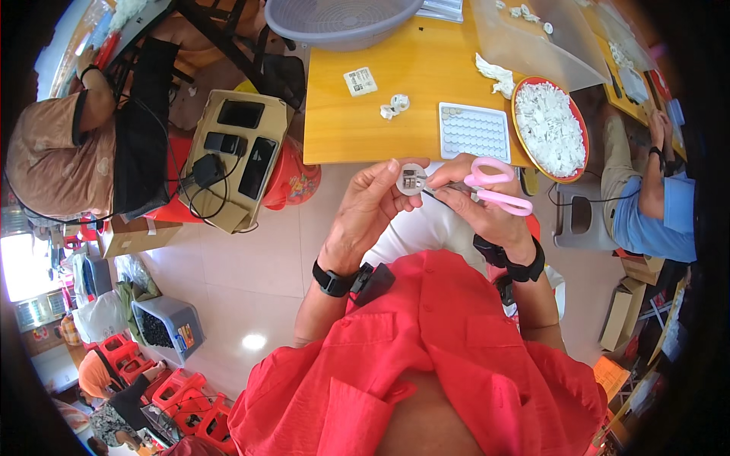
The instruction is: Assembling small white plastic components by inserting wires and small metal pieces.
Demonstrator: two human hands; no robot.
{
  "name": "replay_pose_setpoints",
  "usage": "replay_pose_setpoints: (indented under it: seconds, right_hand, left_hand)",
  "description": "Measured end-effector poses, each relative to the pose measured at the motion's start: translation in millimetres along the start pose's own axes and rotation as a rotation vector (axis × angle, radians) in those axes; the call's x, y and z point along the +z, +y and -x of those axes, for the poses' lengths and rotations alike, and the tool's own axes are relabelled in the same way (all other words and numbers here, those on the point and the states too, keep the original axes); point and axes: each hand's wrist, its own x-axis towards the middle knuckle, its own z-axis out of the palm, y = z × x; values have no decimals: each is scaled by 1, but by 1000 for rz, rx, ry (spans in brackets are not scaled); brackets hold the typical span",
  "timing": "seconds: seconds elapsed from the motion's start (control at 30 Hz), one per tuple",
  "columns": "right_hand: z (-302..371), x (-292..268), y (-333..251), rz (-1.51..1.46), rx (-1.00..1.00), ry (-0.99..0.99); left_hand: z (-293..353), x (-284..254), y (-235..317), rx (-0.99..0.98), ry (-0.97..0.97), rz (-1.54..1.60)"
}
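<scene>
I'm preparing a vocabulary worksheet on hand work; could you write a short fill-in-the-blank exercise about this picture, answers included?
1. The left hand holds a small round whitish part, while the right hand grips metal scissors with ____ plastic handles.
2. A round, red-rimmed tray heaped with white pieces stands to the ____ of the white rectangular tray.
3. The person's cloth shirt is ____.

Missing words: pink; right; red.

In the upper left, a shallow cardboard box [278,121] holds dark phones [257,167] and a black charger [208,171] with a looping cable, beside a seated person in a brown patterned top [57,163]. The lower left has a grey bin [185,323] of dark bits and several red stools [181,389]. At the right edge, a person in a blue shirt [671,220] sits above an open cardboard carton [622,313].
</scene>
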Motion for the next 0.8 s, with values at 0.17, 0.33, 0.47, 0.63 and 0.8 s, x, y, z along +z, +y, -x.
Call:
replay_pose_setpoints:
  seconds: [0.17, 0.33, 0.47, 0.63, 0.8]
  right_hand:
    - [-1, -1, 0, 69, -34, -20]
    - [-3, -3, 1, 63, -16, -59]
    - [-7, -4, 2, 136, -120, -116]
    - [-4, -2, 4, 223, -152, -198]
    - [3, 3, 7, 374, -150, -210]
  left_hand:
    - [0, -1, -3, -1, 3, -13]
    - [-1, -2, -3, -5, 33, -60]
    - [0, -3, -6, 6, 59, -186]
    - [-2, -5, -14, -22, 128, -280]
    - [-3, -12, -20, -40, 87, -343]
